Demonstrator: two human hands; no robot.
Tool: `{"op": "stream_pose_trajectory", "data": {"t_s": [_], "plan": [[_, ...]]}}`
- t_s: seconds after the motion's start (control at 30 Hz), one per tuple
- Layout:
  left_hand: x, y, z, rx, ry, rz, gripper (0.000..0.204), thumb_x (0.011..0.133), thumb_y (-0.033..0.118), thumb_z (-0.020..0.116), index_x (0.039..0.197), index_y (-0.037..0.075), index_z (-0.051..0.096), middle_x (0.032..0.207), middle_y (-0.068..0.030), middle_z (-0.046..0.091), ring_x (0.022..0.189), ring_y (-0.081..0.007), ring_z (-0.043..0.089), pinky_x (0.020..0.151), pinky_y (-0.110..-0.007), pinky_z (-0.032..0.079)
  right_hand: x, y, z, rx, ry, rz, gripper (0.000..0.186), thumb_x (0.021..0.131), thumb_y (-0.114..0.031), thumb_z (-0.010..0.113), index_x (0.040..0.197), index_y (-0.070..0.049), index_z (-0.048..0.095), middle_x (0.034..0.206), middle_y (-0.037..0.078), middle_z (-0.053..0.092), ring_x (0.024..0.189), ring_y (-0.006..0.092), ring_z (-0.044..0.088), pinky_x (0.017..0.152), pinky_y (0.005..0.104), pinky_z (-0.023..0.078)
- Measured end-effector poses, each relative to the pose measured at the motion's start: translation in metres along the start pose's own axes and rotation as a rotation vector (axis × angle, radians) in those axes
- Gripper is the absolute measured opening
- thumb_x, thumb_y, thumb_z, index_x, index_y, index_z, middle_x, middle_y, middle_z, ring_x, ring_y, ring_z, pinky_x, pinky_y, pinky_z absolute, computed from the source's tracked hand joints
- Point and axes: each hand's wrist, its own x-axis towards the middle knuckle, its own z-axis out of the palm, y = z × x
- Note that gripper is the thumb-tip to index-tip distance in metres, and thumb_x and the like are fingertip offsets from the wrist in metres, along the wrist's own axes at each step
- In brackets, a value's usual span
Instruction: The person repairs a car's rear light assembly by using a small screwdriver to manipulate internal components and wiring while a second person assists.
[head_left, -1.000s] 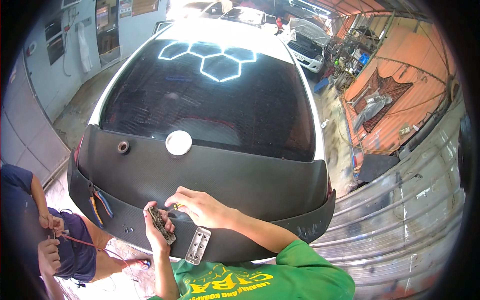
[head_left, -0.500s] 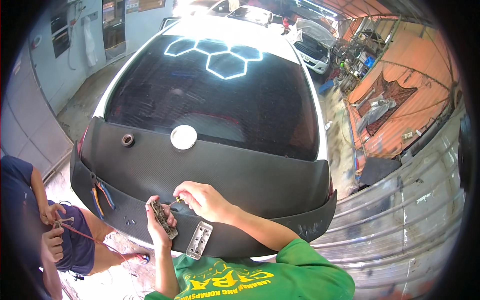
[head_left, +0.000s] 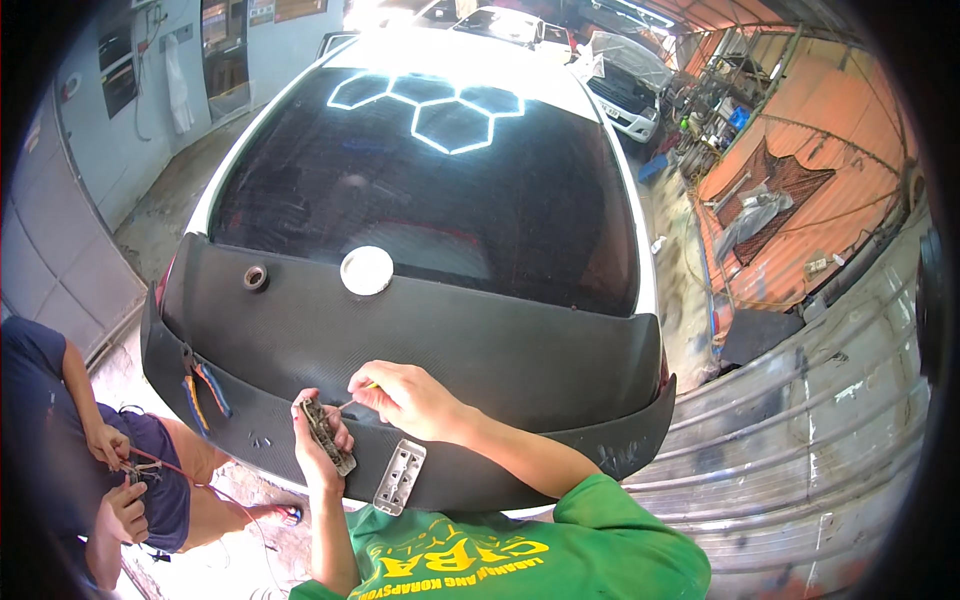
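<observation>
My left hand (head_left: 318, 450) grips a small flat greyish part (head_left: 327, 436), held upright over the lower edge of a matte black car tailgate (head_left: 470, 340). My right hand (head_left: 405, 398) pinches a thin tool with a yellowish tip (head_left: 358, 394) and points it at the top of that part. Just below my hands a silver metal bracket (head_left: 400, 476) lies on the tailgate's lip. A white round disc (head_left: 367, 270) and a small round hole (head_left: 256, 277) sit higher on the black panel, under the dark rear window (head_left: 430, 200).
Another person crouches at the lower left, hands (head_left: 115, 465) on red wires. Loose coloured wires (head_left: 205, 385) hang from the tailgate's left side. A corrugated metal wall (head_left: 800, 440) runs along the right. A second white car (head_left: 625, 85) is parked ahead.
My hands and the part stay in nearly the same spot. The view has shifted a little, with the car sitting slightly lower in frame. The crouching person's hands have moved slightly.
</observation>
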Motion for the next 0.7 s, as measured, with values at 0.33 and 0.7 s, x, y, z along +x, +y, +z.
{"op": "stream_pose_trajectory", "data": {"t_s": [0.33, 0.7], "plan": [[0.000, 0.002, -0.009, 0.028, 0.032, -0.022, 0.043, 0.112, 0.047, 0.031, 0.136, 0.014, 0.048, 0.083, -0.0040, 0.047, 0.059, -0.0116, 0.042, 0.050, -0.027, 0.037, 0.009, -0.005, -0.002, 0.008, 0.041, -0.158, 0.015, 0.092, 0.005, 0.069, 0.105, -0.001, 0.064, 0.094, 0.009, 0.068, 0.083, 0.0168, 0.069, 0.075, 0.0307, 0.057], [-0.003, -0.003, -0.004, -0.044, -0.016, 0.016, 0.042, 0.113, 0.045, 0.033, 0.135, 0.012, 0.047, 0.085, -0.0044, 0.049, 0.060, -0.0108, 0.043, 0.056, -0.027, 0.041, 0.007, -0.006, -0.005, 0.033, -0.073, 0.229, 0.011, 0.100, 0.001, 0.062, 0.110, 0.000, 0.066, 0.099, 0.011, 0.069, 0.087, 0.0196, 0.071, 0.073, 0.0352, 0.056]]}}
